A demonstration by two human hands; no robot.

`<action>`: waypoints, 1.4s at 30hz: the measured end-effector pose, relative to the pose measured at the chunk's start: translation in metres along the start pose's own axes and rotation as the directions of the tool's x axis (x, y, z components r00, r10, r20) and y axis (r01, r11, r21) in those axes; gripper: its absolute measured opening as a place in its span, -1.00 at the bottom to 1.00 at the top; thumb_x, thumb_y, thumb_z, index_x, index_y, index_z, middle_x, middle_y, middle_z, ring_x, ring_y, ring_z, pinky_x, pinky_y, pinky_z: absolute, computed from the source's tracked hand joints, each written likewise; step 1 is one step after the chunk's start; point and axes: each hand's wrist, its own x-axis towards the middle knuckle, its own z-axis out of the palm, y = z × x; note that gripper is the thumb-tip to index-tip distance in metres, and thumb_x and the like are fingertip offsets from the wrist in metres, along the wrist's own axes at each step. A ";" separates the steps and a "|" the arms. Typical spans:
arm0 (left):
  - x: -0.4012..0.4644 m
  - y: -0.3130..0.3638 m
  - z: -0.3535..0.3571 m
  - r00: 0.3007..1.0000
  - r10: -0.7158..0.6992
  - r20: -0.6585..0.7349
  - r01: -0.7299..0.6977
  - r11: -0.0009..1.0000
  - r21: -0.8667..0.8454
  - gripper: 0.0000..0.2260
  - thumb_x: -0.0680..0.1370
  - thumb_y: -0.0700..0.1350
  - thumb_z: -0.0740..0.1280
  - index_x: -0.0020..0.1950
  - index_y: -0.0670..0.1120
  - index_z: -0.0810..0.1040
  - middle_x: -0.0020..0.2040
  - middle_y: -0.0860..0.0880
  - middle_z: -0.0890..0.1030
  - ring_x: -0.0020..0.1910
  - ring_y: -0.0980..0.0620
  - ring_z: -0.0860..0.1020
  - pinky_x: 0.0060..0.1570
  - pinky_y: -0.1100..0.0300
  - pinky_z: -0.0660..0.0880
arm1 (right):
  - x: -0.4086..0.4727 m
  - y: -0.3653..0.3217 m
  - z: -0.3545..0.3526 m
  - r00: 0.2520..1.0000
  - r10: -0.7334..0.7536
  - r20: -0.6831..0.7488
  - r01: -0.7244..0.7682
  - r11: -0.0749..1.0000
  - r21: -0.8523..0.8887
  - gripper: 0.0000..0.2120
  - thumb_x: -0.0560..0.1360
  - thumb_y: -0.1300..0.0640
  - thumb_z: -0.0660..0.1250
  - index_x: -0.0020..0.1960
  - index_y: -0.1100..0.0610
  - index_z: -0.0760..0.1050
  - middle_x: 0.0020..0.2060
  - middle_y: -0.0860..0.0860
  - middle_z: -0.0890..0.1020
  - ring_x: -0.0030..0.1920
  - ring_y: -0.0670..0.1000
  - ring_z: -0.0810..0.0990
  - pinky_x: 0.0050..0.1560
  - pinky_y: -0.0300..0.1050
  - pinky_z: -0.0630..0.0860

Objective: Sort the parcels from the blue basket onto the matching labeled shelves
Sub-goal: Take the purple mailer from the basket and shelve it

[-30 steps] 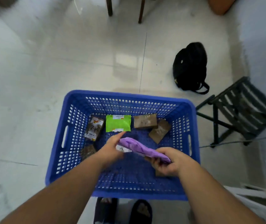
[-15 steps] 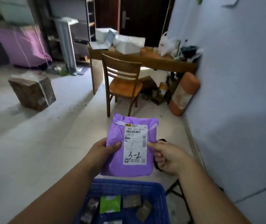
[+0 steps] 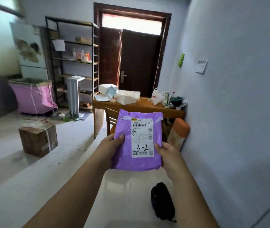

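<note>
I hold a purple parcel (image 3: 124, 155) upright in front of me, its white label facing me with "3-2" handwritten on it. My left hand (image 3: 108, 148) grips its left edge, thumb on the front. My right hand (image 3: 168, 155) grips its right edge. A black metal shelf rack (image 3: 75, 63) with several wooden shelves stands at the far left of the room, beside the door. The blue basket is out of view.
A wooden desk (image 3: 147, 107) with boxes and bags, and a chair (image 3: 110, 119), stand ahead. A taped cardboard box (image 3: 38, 139) sits on the floor at left, a pink-lined bin (image 3: 32, 96) behind it. A black backpack (image 3: 163, 201) lies by the right wall.
I lifted the purple parcel out of the basket and turned its label toward me. My view rose from the basket to the room; the basket dropped out of sight.
</note>
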 end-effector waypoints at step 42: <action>-0.154 -0.072 0.293 0.756 0.201 0.623 -0.139 0.979 -0.147 -0.87 0.54 -0.27 0.33 -0.02 -0.14 0.66 -0.09 -0.17 0.72 -0.17 -0.09 0.69 -0.25 0.13 0.64 | -0.302 -0.095 -0.169 0.454 -0.469 -0.757 -0.014 0.846 -0.532 -0.67 0.64 0.10 0.18 0.30 -0.26 0.43 0.08 -0.24 0.62 0.07 -0.24 0.59 0.04 -0.34 0.57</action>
